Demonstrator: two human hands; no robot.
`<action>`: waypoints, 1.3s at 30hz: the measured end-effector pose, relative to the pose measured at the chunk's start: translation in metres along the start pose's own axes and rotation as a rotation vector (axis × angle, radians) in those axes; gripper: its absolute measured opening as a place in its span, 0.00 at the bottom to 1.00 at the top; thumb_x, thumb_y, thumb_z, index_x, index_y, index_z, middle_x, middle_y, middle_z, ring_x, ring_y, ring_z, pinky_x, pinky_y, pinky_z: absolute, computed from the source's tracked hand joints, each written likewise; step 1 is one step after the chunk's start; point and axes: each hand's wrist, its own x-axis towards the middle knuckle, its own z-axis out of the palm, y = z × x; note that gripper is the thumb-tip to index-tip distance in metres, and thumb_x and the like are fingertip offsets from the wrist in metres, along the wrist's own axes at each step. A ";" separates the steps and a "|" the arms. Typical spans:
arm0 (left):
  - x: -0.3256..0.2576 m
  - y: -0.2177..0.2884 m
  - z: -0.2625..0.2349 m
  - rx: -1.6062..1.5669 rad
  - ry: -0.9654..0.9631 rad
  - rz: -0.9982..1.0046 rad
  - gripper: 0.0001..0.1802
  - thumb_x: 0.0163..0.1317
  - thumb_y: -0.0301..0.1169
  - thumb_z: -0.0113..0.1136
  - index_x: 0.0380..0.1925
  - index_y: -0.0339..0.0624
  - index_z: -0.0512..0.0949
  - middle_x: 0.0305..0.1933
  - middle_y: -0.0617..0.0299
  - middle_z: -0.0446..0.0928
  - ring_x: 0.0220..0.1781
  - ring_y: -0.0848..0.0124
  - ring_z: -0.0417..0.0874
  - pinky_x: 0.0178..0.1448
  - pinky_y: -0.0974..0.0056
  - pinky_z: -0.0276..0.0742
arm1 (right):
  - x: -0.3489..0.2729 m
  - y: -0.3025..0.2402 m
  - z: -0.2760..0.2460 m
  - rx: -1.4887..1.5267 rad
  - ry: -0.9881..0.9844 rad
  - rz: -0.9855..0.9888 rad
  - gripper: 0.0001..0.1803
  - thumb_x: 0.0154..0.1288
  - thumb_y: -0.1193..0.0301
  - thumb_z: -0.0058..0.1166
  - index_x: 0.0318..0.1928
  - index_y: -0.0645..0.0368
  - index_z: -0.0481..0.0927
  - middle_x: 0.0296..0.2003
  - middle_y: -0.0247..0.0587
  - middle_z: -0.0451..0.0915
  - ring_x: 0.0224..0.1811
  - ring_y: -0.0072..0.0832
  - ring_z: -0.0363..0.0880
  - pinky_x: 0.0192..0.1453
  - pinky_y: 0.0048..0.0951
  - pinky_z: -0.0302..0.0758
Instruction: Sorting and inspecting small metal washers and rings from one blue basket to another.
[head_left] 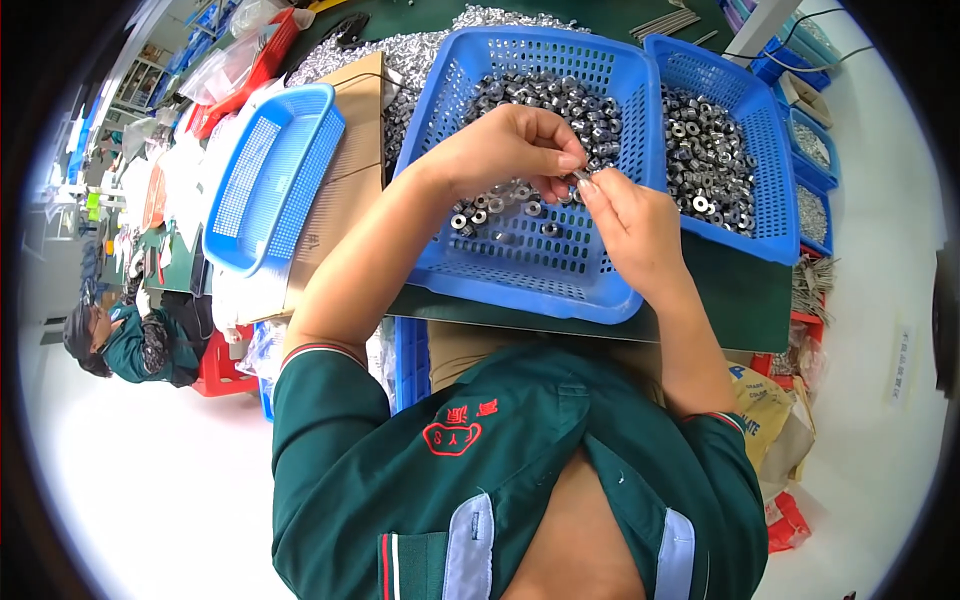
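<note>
A dark green work shirt (520, 470) with pale blue trim fills the bottom centre of the frame, its two forearms rising toward the middle. There the left hand (505, 150) and the right hand (632, 228) meet, fingertips pressed together on one small metal part (580, 177), grey and shiny, too small to make out its shape. The pinch hangs over the centre of a blue plastic basket (545, 270) with perforated mesh walls and floor. Loose in that basket lie many small ring-shaped metal pieces (560, 100), dark with bright rims, heaped toward its far side. Just beside it, at upper right, a second blue basket (740, 150) holds more of the same rings. At upper left an empty blue mesh basket (270, 175) rests tilted on brown cardboard (350, 170). A heap of silvery metal parts (420, 50) spreads along the top. At the far left another person (130, 340) in green sits bent over.
</note>
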 end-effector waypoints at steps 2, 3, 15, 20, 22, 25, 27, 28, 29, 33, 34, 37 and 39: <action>0.001 -0.004 -0.003 -0.008 0.015 -0.032 0.06 0.61 0.27 0.58 0.36 0.36 0.77 0.32 0.62 0.79 0.34 0.74 0.82 0.38 0.69 0.80 | -0.001 0.001 0.002 0.085 0.077 0.024 0.12 0.68 0.64 0.50 0.30 0.58 0.73 0.19 0.46 0.75 0.21 0.45 0.75 0.24 0.41 0.67; 0.002 -0.008 -0.005 -0.019 0.030 -0.065 0.06 0.60 0.25 0.59 0.36 0.36 0.77 0.33 0.62 0.79 0.36 0.74 0.81 0.39 0.69 0.79 | -0.002 0.001 0.002 0.083 0.078 0.021 0.12 0.68 0.64 0.50 0.30 0.58 0.73 0.19 0.46 0.75 0.21 0.45 0.75 0.24 0.41 0.67; 0.012 -0.065 0.016 1.487 -0.183 0.184 0.15 0.48 0.38 0.66 0.36 0.46 0.77 0.30 0.54 0.80 0.37 0.53 0.82 0.43 0.51 0.76 | -0.001 0.004 0.004 0.127 0.144 -0.002 0.11 0.68 0.64 0.50 0.31 0.59 0.74 0.21 0.48 0.76 0.22 0.46 0.76 0.25 0.40 0.68; 0.015 -0.027 0.006 0.471 -0.042 0.046 0.12 0.64 0.32 0.57 0.42 0.35 0.74 0.30 0.67 0.73 0.30 0.78 0.71 0.34 0.71 0.69 | -0.004 0.004 0.001 0.216 0.125 0.048 0.11 0.68 0.65 0.49 0.32 0.60 0.75 0.21 0.48 0.75 0.22 0.46 0.76 0.25 0.39 0.68; 0.010 -0.012 -0.002 -0.178 -0.084 -0.071 0.10 0.65 0.28 0.53 0.44 0.37 0.73 0.30 0.68 0.69 0.29 0.82 0.65 0.28 0.76 0.57 | -0.004 0.004 0.000 0.252 0.116 0.075 0.11 0.68 0.65 0.49 0.32 0.60 0.75 0.20 0.48 0.75 0.22 0.46 0.75 0.24 0.39 0.67; 0.005 -0.001 0.000 -0.335 -0.059 -0.063 0.09 0.64 0.27 0.54 0.43 0.39 0.73 0.29 0.67 0.69 0.29 0.81 0.66 0.28 0.76 0.57 | -0.003 0.003 0.000 0.240 0.114 0.074 0.11 0.68 0.65 0.49 0.32 0.59 0.74 0.19 0.47 0.74 0.21 0.45 0.75 0.24 0.39 0.67; 0.001 0.001 0.003 -0.345 -0.067 -0.071 0.09 0.64 0.27 0.55 0.43 0.39 0.73 0.29 0.67 0.70 0.29 0.81 0.68 0.28 0.77 0.58 | -0.004 0.002 -0.001 0.232 0.104 0.063 0.11 0.68 0.66 0.49 0.31 0.59 0.74 0.18 0.47 0.74 0.21 0.45 0.75 0.24 0.39 0.67; 0.001 0.001 0.004 -0.326 -0.060 -0.070 0.09 0.63 0.28 0.56 0.43 0.40 0.74 0.31 0.66 0.74 0.31 0.81 0.73 0.28 0.77 0.60 | -0.003 0.001 -0.001 0.231 0.109 0.065 0.11 0.68 0.66 0.49 0.31 0.59 0.74 0.18 0.47 0.74 0.21 0.45 0.75 0.24 0.39 0.67; 0.001 0.001 0.005 -0.326 -0.064 -0.071 0.09 0.63 0.28 0.56 0.43 0.40 0.74 0.31 0.66 0.74 0.31 0.81 0.73 0.28 0.77 0.60 | -0.002 0.001 -0.001 0.214 0.108 0.046 0.10 0.67 0.66 0.50 0.31 0.59 0.74 0.18 0.47 0.74 0.21 0.45 0.75 0.23 0.39 0.67; 0.000 -0.003 0.004 -0.181 -0.007 -0.022 0.09 0.63 0.30 0.60 0.41 0.41 0.74 0.33 0.67 0.77 0.34 0.81 0.78 0.29 0.78 0.66 | -0.001 -0.001 -0.001 0.147 0.097 0.023 0.10 0.66 0.68 0.51 0.29 0.59 0.72 0.18 0.47 0.74 0.20 0.45 0.75 0.23 0.40 0.66; -0.002 -0.003 0.005 -0.130 0.008 -0.013 0.10 0.62 0.30 0.60 0.40 0.40 0.73 0.34 0.65 0.76 0.34 0.80 0.76 0.30 0.77 0.65 | -0.001 -0.001 -0.002 0.147 0.095 0.025 0.10 0.66 0.68 0.51 0.29 0.59 0.72 0.18 0.47 0.74 0.20 0.45 0.75 0.23 0.40 0.66; 0.001 -0.008 0.003 -0.107 0.009 -0.019 0.10 0.61 0.31 0.61 0.37 0.38 0.72 0.33 0.63 0.75 0.29 0.80 0.71 0.28 0.76 0.61 | 0.000 -0.002 -0.002 0.055 0.060 -0.006 0.10 0.65 0.69 0.52 0.27 0.59 0.71 0.18 0.46 0.73 0.21 0.45 0.75 0.23 0.40 0.67; 0.004 -0.012 -0.001 -0.138 -0.007 -0.035 0.10 0.61 0.31 0.61 0.36 0.39 0.72 0.31 0.62 0.75 0.25 0.81 0.69 0.26 0.75 0.59 | 0.000 -0.001 0.000 -0.082 0.114 -0.136 0.10 0.63 0.70 0.53 0.26 0.58 0.70 0.18 0.45 0.74 0.21 0.43 0.76 0.24 0.40 0.68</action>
